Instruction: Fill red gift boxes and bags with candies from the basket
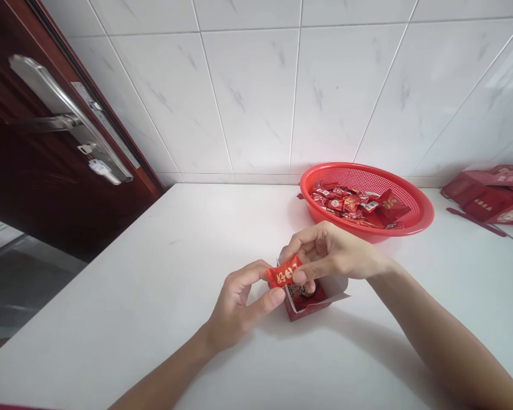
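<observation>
A small red wrapped candy [284, 273] with pale gold lettering is held up over an open box. My right hand [331, 253] pinches its right end between thumb and fingers. At the candy's left end is my left hand [243, 299], its index fingertip against the wrapper and its thumb just below. The small red box [310, 311] stands on the table with its pale-lined flaps raised. Inside it lie a dark patterned packet [298, 289] and something red, partly covered by my right fingers.
A red plastic basket [423, 213] with several red wrapped sweets [350, 203] stands behind my right hand. Red folded cartons [487, 196] and a dark red strip [474, 222] lie at the far right. The white table [162, 273] meets a tiled wall; a brown door [68, 188] is left.
</observation>
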A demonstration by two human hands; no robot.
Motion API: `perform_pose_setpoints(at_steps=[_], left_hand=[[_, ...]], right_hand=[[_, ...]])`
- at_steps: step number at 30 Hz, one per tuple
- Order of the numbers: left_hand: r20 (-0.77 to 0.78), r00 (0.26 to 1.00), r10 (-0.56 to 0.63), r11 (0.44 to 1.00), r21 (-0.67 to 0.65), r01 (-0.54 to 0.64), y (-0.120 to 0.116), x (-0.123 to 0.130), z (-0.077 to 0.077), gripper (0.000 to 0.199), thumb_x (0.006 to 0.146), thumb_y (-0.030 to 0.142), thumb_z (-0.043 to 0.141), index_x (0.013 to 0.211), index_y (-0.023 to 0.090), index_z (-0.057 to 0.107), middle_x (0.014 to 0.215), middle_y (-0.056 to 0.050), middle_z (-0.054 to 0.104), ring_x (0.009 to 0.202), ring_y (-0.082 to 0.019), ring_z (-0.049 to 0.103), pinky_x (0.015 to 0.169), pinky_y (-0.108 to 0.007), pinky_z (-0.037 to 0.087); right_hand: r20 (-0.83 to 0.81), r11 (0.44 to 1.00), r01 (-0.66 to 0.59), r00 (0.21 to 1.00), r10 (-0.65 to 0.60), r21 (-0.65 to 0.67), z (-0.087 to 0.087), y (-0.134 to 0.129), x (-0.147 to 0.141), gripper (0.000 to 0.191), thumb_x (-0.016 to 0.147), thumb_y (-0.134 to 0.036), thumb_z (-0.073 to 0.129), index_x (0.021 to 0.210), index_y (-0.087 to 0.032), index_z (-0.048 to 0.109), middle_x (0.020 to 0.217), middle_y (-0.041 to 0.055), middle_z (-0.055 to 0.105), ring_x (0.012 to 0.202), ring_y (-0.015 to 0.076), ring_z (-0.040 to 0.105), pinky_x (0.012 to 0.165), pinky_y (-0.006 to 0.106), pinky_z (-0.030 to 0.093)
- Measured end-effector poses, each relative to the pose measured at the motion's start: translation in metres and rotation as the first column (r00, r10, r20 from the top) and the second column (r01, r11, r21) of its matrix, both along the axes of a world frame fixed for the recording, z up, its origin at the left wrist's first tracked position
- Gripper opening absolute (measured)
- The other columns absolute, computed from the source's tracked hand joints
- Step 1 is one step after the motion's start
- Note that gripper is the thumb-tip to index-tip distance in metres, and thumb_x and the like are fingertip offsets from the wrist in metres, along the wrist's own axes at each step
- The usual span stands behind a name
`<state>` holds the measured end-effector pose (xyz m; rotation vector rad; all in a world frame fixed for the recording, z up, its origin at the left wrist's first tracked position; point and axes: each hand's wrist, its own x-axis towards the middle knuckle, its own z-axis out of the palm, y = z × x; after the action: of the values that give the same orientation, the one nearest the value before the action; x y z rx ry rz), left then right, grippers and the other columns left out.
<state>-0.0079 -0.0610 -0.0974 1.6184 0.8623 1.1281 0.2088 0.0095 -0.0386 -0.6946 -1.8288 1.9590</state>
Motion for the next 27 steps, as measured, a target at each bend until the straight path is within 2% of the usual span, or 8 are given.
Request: perform_pose_setpoints(at_steps=[5,10,14,18,24,27], left_hand=[[0.023,0.99,0.141,0.989,0.031,-0.141,0.0015,-0.0011,0.0024,0.016,0.093,0.032,0.068,0.083,0.021,0.074,0.081,-0.003,0.069,0.077,-0.017,0.062,0.076,-0.03,0.048],[0.017,0.981,0.194,0.977,0.087,-0.195,0.0017,0.0001,0.0026,0.016,0.093,0.027,0.068,0.081,0.022,0.077,0.079,-0.002,0.071,0.074,-0.015,0.063,0.071,-0.027,0.048],[0.051,0.978,0.201,0.971,0.125,-0.206,0.0016,0.0015,0.0002,0.016,0.093,0.025,0.068,0.08,0.024,0.078,0.078,-0.001,0.071,0.072,-0.014,0.063,0.067,-0.025,0.049],[0.068,0.974,0.216,0.97,0.103,-0.222,0.0012,0.0011,-0.0007,0.018,0.093,0.027,0.069,0.078,0.024,0.078,0.077,0.0,0.071,0.071,-0.014,0.063,0.066,-0.025,0.049],[0.06,0.981,0.185,0.982,0.018,-0.186,0.0011,0.0007,0.0013,0.021,0.096,0.033,0.065,0.082,0.023,0.077,0.081,-0.002,0.073,0.076,-0.016,0.065,0.074,-0.028,0.051],[0.032,0.989,0.142,0.989,0.023,-0.143,0.0016,0.0019,0.0008,0.019,0.096,0.035,0.064,0.09,0.024,0.078,0.086,-0.003,0.074,0.083,-0.017,0.066,0.079,-0.029,0.052]], right_hand=[[0.035,0.999,-0.015,0.999,0.014,0.048,0.0004,-0.002,-0.0018,0.022,0.078,-0.019,0.08,0.097,-0.012,0.073,0.073,0.0007,0.072,0.06,0.0115,0.068,0.055,0.021,0.052],[0.011,0.996,-0.008,1.0,0.007,0.092,-0.0004,-0.0036,-0.0024,0.019,0.08,-0.021,0.079,0.096,-0.012,0.073,0.077,0.0025,0.074,0.061,0.0099,0.065,0.056,0.021,0.052],[-0.012,0.995,-0.011,1.0,0.012,0.101,-0.0019,-0.0033,-0.0026,0.02,0.079,-0.022,0.08,0.095,-0.012,0.073,0.079,0.0042,0.075,0.062,0.0099,0.064,0.057,0.021,0.052],[0.006,0.994,-0.008,1.0,0.007,0.108,-0.0014,-0.0032,-0.0024,0.023,0.078,-0.024,0.081,0.096,-0.012,0.072,0.076,0.0033,0.074,0.062,0.0109,0.065,0.057,0.022,0.052],[-0.014,0.996,0.035,0.999,-0.034,0.087,0.0021,-0.0044,-0.0033,0.029,0.08,-0.035,0.081,0.093,-0.012,0.069,0.079,0.0044,0.074,0.062,0.0105,0.065,0.061,0.024,0.055],[-0.038,0.992,0.079,0.996,-0.075,0.102,0.0009,-0.0042,-0.005,0.03,0.08,-0.037,0.081,0.092,-0.012,0.068,0.077,0.0041,0.073,0.062,0.0114,0.066,0.062,0.025,0.056]])
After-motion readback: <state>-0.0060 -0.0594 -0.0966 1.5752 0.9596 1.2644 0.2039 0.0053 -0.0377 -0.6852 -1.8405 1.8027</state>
